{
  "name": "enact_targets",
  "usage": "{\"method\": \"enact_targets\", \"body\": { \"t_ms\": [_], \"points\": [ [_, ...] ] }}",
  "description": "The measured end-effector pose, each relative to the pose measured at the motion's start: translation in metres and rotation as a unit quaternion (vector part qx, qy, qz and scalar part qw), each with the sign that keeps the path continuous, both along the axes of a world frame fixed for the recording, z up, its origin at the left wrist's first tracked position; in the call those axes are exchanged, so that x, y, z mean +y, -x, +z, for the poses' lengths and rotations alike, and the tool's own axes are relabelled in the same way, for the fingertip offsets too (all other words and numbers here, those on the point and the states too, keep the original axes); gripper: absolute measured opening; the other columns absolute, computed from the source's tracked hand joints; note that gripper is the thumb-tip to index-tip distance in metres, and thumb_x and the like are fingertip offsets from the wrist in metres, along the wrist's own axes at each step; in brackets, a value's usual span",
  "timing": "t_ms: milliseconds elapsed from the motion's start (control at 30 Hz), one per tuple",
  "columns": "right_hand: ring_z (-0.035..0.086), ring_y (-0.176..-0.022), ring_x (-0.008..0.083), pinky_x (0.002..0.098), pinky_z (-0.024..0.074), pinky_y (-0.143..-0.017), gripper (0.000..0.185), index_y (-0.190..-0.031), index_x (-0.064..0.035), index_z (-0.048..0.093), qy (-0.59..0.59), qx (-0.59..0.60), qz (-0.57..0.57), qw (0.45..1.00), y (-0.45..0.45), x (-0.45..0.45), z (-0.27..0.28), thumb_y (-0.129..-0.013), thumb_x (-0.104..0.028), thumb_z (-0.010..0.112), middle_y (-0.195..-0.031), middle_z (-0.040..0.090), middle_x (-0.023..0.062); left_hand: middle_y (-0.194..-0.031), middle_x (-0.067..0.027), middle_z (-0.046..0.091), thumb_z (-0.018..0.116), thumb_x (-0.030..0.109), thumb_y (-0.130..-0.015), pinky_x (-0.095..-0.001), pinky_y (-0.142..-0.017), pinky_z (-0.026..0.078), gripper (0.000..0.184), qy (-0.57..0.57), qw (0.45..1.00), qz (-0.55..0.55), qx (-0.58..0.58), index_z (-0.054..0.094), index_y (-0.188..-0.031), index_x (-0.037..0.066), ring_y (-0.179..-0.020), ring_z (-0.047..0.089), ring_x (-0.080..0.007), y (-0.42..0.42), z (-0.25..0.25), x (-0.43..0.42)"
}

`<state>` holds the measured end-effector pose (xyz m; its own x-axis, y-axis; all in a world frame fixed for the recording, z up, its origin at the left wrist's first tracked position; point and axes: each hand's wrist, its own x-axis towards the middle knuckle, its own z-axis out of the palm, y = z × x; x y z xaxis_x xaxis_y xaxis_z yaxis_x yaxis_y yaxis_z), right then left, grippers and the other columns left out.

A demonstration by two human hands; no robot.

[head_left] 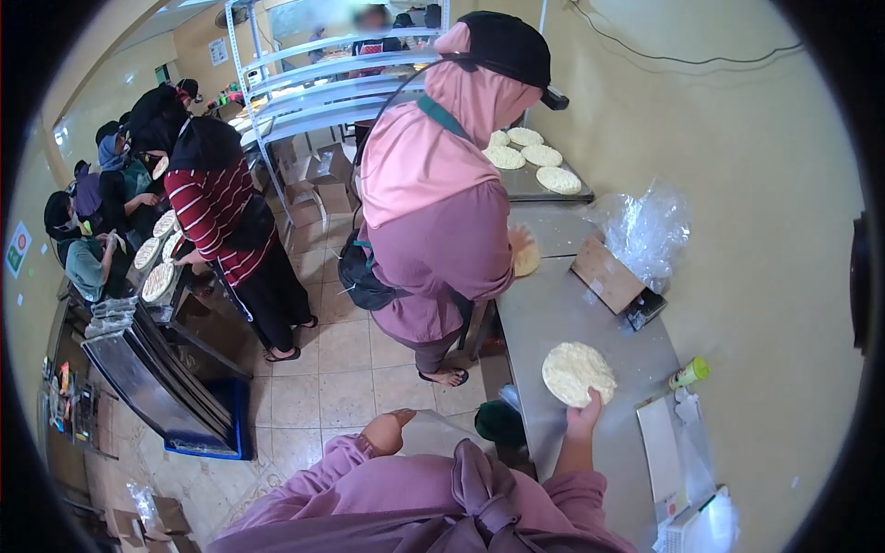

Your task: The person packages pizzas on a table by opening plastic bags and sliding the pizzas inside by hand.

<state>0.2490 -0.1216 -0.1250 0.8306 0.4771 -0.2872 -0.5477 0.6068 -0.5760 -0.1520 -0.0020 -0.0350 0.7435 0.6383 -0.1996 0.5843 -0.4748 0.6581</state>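
Note:
On the steel table (544, 309) lies a round, pale pizza (578, 369) covered in what looks like shredded cheese. My right hand (583, 415) grips its near edge, with the thumb on top and the other fingers hidden below. Low in front of my body, my left hand (387, 431) is closed on the edge of a translucent plastic bag (447, 435), which hangs off to its right.
An open cardboard box (607, 275) with clear plastic (650, 230), a green-capped container (690, 371) and a white carton (659, 452) line the wall. A person (442, 184) stands ahead, near a tray of pizzas (553, 192). Stacked trays (157, 378) and other workers are at left.

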Motion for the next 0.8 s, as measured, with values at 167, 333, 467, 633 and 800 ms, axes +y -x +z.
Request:
{"method": "enact_targets", "body": {
  "t_ms": [167, 333, 467, 633, 800],
  "points": [
    [0.040, -0.118, 0.0359, 0.0501, 0.0350, -0.098, 0.058, -0.128, -0.0055, 0.035, -0.119, -0.109, 0.078, 0.984, 0.009, -0.064, -0.008, -0.075, -0.020, 0.053, -0.128, 0.040, 0.0175, -0.118, -0.0201, 0.051, 0.045, -0.007, -0.063, -0.0333, -0.093, 0.040, 0.056, -0.035, 0.999, -0.026, -0.001, 0.047, -0.119, -0.001, -0.109, 0.049, -0.0310, 0.009, -0.017, 0.015],
    [0.040, -0.118, 0.0369, 0.0533, 0.0357, -0.096, 0.064, -0.126, -0.0055, 0.039, -0.067, -0.312, -0.023, 0.947, 0.062, -0.111, 0.033, -0.079, -0.047, 0.048, -0.128, 0.042, 0.0173, -0.117, -0.0212, 0.051, 0.043, -0.008, -0.061, -0.0332, -0.093, 0.040, 0.058, -0.016, 0.999, -0.022, -0.040, 0.048, -0.119, -0.002, -0.108, 0.050, -0.0325, 0.015, -0.010, 0.030],
    [0.041, -0.117, 0.0367, 0.0540, 0.0359, -0.095, 0.066, -0.126, -0.0061, 0.040, 0.048, -0.453, -0.078, 0.887, 0.064, -0.120, 0.027, -0.082, -0.055, 0.041, -0.127, 0.043, 0.0168, -0.117, -0.0225, 0.051, 0.038, -0.012, -0.058, -0.0320, -0.088, 0.045, 0.062, 0.037, 0.997, -0.025, -0.069, 0.047, -0.119, -0.004, -0.108, 0.050, -0.0332, 0.013, 0.003, 0.042],
    [0.042, -0.117, 0.0363, 0.0538, 0.0360, -0.095, 0.064, -0.126, -0.0062, 0.040, -0.056, -0.238, -0.091, 0.965, 0.059, -0.123, 0.002, -0.084, -0.054, 0.036, -0.127, 0.044, 0.0161, -0.117, -0.0241, 0.050, 0.037, -0.015, -0.059, -0.0307, -0.082, 0.049, 0.064, 0.113, 0.990, -0.033, -0.080, 0.045, -0.121, -0.004, -0.111, 0.050, -0.0311, -0.004, 0.045, 0.056],
    [0.042, -0.116, 0.0360, 0.0535, 0.0361, -0.095, 0.063, -0.126, -0.0062, 0.041, -0.161, -0.056, -0.111, 0.979, 0.061, -0.121, -0.003, -0.086, -0.054, 0.033, -0.126, 0.045, 0.0156, -0.129, -0.0141, 0.040, 0.028, -0.017, -0.068, -0.0293, -0.072, 0.053, 0.064, 0.256, 0.953, -0.017, -0.160, 0.038, -0.129, 0.001, -0.116, 0.045, -0.0297, -0.031, 0.079, 0.063]
  ]
}}
